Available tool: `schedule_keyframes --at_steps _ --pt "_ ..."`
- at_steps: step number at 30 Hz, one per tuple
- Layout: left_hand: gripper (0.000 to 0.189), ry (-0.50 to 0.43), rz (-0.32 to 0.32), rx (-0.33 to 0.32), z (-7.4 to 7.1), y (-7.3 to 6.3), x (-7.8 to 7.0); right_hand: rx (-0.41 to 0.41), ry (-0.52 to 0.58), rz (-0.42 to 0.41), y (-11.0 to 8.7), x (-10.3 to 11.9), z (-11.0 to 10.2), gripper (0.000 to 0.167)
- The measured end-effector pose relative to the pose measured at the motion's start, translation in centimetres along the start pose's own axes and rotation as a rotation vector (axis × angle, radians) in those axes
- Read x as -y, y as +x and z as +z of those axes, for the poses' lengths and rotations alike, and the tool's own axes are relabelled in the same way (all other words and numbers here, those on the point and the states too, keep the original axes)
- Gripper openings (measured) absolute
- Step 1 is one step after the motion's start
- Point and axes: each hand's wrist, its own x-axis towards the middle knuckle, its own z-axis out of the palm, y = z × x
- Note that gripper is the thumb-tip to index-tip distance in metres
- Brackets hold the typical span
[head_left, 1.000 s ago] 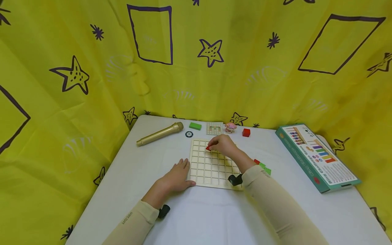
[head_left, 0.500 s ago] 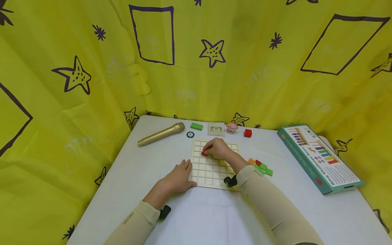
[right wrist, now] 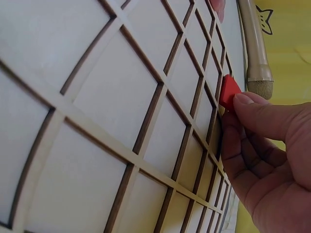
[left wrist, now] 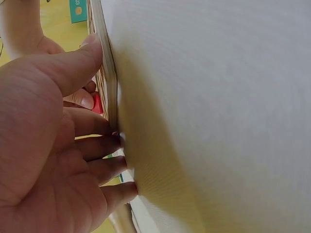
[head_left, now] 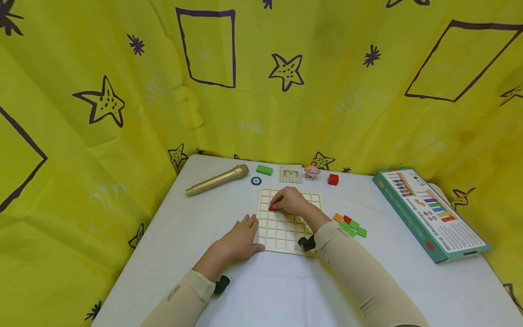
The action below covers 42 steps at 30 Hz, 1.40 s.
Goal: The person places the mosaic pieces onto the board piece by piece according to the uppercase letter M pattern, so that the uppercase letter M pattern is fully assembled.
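Note:
A pale wooden grid board [head_left: 282, 232] with square cells lies on the white table. My right hand [head_left: 291, 200] pinches a small red block [right wrist: 229, 92] between thumb and fingers, at the board's upper left cells. In the right wrist view the block looks tilted against the grid; whether it sits in a cell I cannot tell. My left hand [head_left: 238, 239] rests at the board's left side with fingers extended, its thumb at the near left corner. Fingertips [left wrist: 127, 189] of that hand touch the tabletop beside the board's edge.
Right of the board lie a green block [head_left: 348, 228], an orange block [head_left: 337, 217] and other small blocks. Behind it are a gold microphone [head_left: 216, 180], round chip [head_left: 255, 180], green block [head_left: 264, 170], pattern card [head_left: 291, 174], pink figurine [head_left: 312, 172] and red cube [head_left: 333, 179]. A game box [head_left: 433, 213] lies far right.
My right hand has shifted slightly left and toward me over the board with the red block, uncovering the loose blocks at the right. My left hand stays at the board's edge.

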Motion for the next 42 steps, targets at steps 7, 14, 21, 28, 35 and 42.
schedule_keyframes --at_steps 7,14,21,28,35,42 --pt "0.087 0.000 0.001 0.002 0.0 0.0 -0.1 0.002 -0.033 -0.016 -0.1 0.0 -0.2 0.009" --pt "0.087 -0.006 0.008 -0.007 0.0 0.0 0.0 -0.010 -0.077 -0.036 -0.2 0.3 0.0 0.008" --pt "0.087 0.001 0.006 -0.003 0.1 0.2 0.1 -0.026 -0.094 -0.011 -0.2 0.5 0.2 0.008" --pt "0.087 -0.010 0.010 -0.006 0.2 0.1 0.0 -0.041 -0.085 -0.020 -0.3 0.1 0.5 0.006" --pt "0.087 -0.022 0.001 -0.005 0.2 0.1 0.0 -0.062 -0.058 -0.017 -1.0 -0.5 0.2 0.008" --pt "0.087 -0.020 -0.007 -0.005 0.2 0.2 -0.1 -0.097 -0.017 -0.003 -2.7 -1.5 -1.3 0.010"
